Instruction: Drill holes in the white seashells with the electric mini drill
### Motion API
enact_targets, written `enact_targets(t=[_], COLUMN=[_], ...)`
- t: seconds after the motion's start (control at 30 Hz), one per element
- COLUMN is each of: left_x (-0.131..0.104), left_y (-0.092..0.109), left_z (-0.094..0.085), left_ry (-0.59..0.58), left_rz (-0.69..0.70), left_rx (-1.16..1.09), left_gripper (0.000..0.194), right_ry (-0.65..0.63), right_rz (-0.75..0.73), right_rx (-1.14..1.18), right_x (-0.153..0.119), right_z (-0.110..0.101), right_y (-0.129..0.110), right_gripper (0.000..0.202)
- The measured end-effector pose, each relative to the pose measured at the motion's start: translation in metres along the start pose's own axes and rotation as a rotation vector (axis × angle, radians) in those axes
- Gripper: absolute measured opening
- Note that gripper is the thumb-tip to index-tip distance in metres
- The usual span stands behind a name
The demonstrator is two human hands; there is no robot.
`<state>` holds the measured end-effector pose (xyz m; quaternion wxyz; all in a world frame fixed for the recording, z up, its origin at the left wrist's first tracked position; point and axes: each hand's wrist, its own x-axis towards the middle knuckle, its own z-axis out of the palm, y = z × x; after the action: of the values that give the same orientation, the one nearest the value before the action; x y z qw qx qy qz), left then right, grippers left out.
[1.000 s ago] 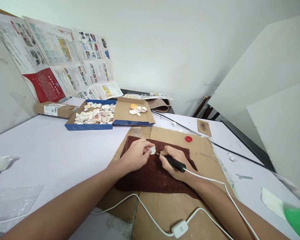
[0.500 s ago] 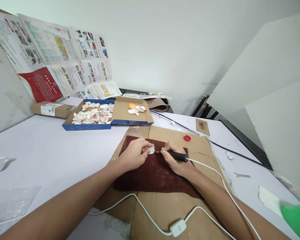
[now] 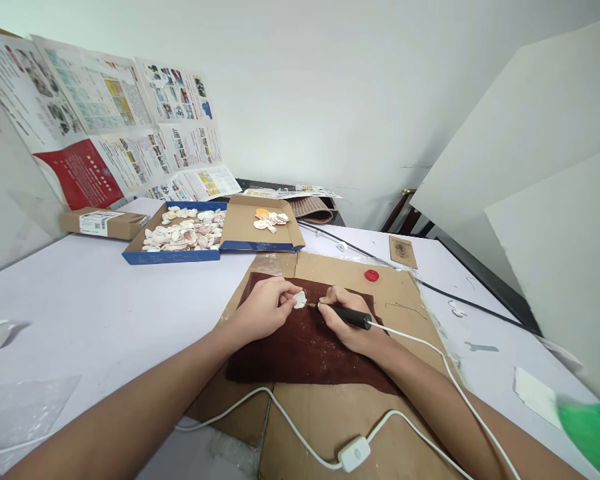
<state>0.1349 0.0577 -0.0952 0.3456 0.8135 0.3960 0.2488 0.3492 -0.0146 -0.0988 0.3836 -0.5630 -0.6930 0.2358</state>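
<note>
Between thumb and fingers, my left hand [image 3: 270, 305] pinches a small white seashell [image 3: 300, 300] over a dark brown cloth [image 3: 290, 357]. My right hand [image 3: 345, 317] is closed like a pen grip around a black corded rotary tool [image 3: 353, 316]. The tool's thin tip points left at the shell's right edge; whether it touches, I cannot tell. White dust specks lie on the cloth below. A white cord [image 3: 430, 347] runs from the tool's back end along my right forearm. Its inline switch [image 3: 354, 455] rests on the cardboard at the front.
A blue-edged box [image 3: 173, 257] full of shells stands at the back left, its open lid [image 3: 237, 227] bearing several more. Cardboard [image 3: 320, 413] lies under the cloth. To the right are a red cap [image 3: 371, 275], a small wrench [image 3: 481, 347] and a green object [image 3: 590, 430].
The shell in my left hand has turned slightly and shows more of its face. The tool's tip stays close to the shell. The whole view has shifted a little.
</note>
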Motion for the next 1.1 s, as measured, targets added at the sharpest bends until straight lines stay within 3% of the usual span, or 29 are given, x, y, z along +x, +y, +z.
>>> enact_targets(t=[0.3,0.43,0.7,1.1], left_x=[0.001,0.0,-0.001,-0.001], left_y=[0.004,0.003,0.0,0.001], left_z=[0.0,0.001,0.004,0.002], left_ry=[0.008,0.013,0.026,0.021], left_rz=[0.006,0.025,0.03,0.033], left_rx=[0.035,0.02,0.002,0.006], left_gripper=[0.027,0.028,0.029,0.026], right_ry=[-0.081,-0.068,0.038,-0.03], right_rz=[-0.093,-0.116,-0.104,-0.116], right_rx=[-0.143,-0.161,-0.095,-0.173], right_x=[-0.005,-0.005,-0.005,-0.005], right_z=[0.001,0.0,0.004,0.001], right_y=[-0.012,-0.014,0.002,-0.009], right_gripper=[0.03,0.03,0.029,0.028])
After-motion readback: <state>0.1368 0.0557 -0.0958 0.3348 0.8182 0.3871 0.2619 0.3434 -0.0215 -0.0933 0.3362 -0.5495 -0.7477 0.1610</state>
